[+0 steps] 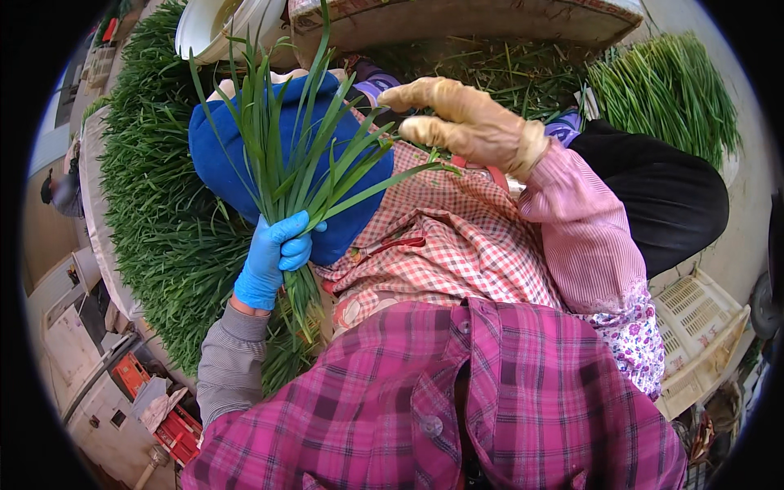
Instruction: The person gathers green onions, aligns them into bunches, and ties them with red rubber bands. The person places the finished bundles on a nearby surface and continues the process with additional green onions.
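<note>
My left hand (280,251), in a blue glove, is closed around a bunch of garlic chives (298,175). The long flat leaves fan out above the fist, and the lower ends hang below it. Behind the leaves a blue cloth (220,159) covers my left knee. My right hand (474,122), in a tan rubber glove, hovers over my lap to the right of the leaf tips. Its fingers are stretched out with the thumb apart, and nothing shows between them. A red checked apron (457,237) lies across my lap.
A thick heap of chives (163,220) fills the left side. Another stack (670,94) stands at the far right. A white bucket (196,37) and a low pale container (465,28) are ahead, with loose leaves strewn before them. At right sits a cream plastic crate (694,318).
</note>
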A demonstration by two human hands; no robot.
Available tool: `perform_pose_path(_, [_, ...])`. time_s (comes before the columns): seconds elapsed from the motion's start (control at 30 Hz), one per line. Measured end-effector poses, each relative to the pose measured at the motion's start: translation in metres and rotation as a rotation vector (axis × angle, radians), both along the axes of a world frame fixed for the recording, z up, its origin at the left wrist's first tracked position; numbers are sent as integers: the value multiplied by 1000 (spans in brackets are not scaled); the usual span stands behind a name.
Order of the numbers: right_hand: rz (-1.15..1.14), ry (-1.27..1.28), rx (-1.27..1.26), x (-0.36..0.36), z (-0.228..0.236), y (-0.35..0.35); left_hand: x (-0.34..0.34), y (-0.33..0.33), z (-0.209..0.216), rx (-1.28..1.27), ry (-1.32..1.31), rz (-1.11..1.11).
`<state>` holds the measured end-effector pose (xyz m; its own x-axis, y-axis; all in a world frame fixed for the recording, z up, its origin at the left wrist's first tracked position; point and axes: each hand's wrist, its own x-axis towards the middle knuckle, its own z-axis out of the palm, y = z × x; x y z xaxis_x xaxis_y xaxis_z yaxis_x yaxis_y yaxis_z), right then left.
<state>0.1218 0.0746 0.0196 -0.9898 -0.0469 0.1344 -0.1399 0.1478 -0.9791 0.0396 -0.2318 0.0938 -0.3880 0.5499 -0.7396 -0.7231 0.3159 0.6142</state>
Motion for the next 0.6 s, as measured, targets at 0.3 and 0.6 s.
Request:
perform_pose_path(0.3, [-793,-208,-389,-14,-39,12,0,-5,-4,-1,-6,32])
perform_pose_path(0.6, [-522,-195,-367,11,-9,26,3,4,3,-100,-15,9])
